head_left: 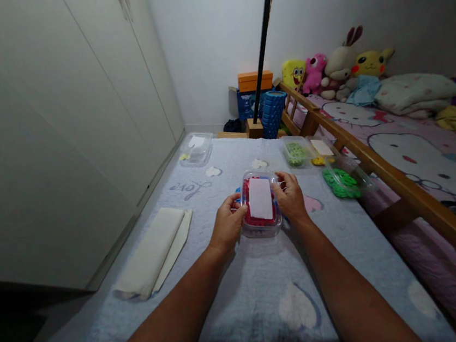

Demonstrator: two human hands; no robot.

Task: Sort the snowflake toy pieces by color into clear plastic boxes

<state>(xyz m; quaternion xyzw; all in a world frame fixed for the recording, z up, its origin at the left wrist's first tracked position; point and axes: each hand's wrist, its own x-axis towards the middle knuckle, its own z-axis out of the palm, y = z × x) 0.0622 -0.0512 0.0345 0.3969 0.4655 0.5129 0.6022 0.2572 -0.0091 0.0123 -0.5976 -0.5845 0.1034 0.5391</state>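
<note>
A clear plastic box (262, 228) with small red pieces inside is between my two hands, near the middle of the cloth-covered table. On its top lies a white paper label (260, 198). My left hand (229, 220) grips the box's left side, thumb on the rim. At the upper right side, the fingers and thumb of my right hand (290, 195) close on its edge. A bit of blue shows behind the box by my left fingertips; what it belongs to is hidden.
Folded cream cloth or paper (155, 250) lies at left. A clear box (196, 150) with a little yellow-green stands far left. At far right are boxes with light green pieces (295, 154), yellow pieces (319, 160) and green pieces (342, 182), beside a wooden bed rail (376, 170).
</note>
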